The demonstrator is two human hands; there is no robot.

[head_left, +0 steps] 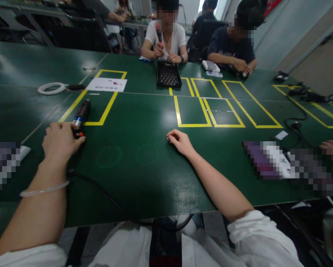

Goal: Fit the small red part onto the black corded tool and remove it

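My left hand (pixel 60 140) is closed round an electric screwdriver (pixel 82 113) at the left of the table. The dark tip of the screwdriver points away from me, and a silver and blue band shows just ahead of my fingers. Part of its body is hidden under the hand. A black cord (pixel 105 193) runs from near my left wrist to the table's front edge. My right hand (pixel 181 141) rests on the green table (pixel 144 178) with its fingers curled in, and nothing shows in them.
Yellow tape outlines (pixel 194 125) mark the table. A printed sheet (pixel 106 84) and a coiled white cable (pixel 52 88) lie at the left. A black tray of small parts (pixel 169 76) stands before a person across the table. A second person sits beside them. Cords (pixel 302 92) lie far right.
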